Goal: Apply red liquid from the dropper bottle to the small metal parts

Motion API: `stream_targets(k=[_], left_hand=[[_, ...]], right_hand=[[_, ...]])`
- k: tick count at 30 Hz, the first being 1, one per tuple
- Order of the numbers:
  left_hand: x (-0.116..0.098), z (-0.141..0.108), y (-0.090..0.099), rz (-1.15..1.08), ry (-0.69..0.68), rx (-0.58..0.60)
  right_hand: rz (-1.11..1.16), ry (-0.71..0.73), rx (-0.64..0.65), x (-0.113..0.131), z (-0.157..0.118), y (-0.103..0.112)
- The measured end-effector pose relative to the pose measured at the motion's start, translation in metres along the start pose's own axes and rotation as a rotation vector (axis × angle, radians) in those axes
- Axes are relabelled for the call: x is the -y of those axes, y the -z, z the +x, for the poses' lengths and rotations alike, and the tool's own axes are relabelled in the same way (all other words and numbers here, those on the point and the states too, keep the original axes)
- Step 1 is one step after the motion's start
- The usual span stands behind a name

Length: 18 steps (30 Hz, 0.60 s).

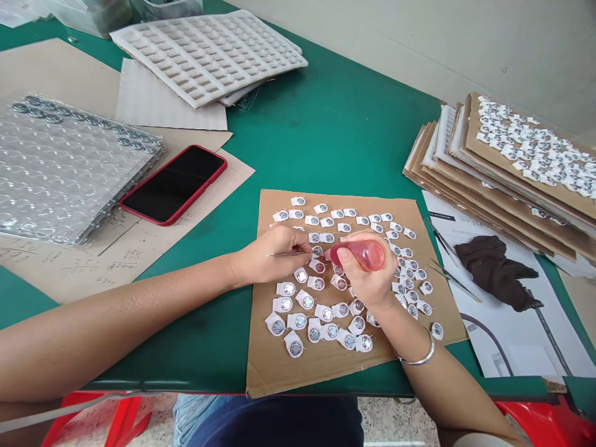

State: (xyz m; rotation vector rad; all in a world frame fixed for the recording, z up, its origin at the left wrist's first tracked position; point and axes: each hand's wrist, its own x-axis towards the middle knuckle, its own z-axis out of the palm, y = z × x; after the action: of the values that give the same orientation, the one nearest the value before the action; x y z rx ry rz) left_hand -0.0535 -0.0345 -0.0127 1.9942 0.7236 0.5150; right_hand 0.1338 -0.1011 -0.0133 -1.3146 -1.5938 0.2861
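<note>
A brown cardboard sheet (274, 369) lies in front of me, carrying many small round silver parts on white tabs (294, 343). In my right hand (372, 282) is a pinkish-red squeeze bottle (367, 254), held on its side with its nozzle pointing left toward one of the parts. My left hand (272, 254) is closed on thin metal tweezers (291, 252), whose tips are close to the bottle's nozzle. Whether nozzle or tips touch the part is too small to tell. Both hands hover over the middle of the sheet and cover some parts.
To the right stand stacked cardboard sheets (526, 180) with more parts on top. Near them, a dark cloth (496, 267) and more tweezers (454, 279) lie on printed paper (526, 347). At left are a phone (174, 183), a clear plastic tray (51, 167) and white foam trays (209, 56).
</note>
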Motion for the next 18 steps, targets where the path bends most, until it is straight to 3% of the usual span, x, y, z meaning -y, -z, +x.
stream_targets(k=[18], left_hand=[[0.0009, 0.0008, 0.0005, -0.037, 0.008, -0.001]], right_hand=[[-0.024, 0.005, 0.005, 0.0020, 0.0005, -0.0002]])
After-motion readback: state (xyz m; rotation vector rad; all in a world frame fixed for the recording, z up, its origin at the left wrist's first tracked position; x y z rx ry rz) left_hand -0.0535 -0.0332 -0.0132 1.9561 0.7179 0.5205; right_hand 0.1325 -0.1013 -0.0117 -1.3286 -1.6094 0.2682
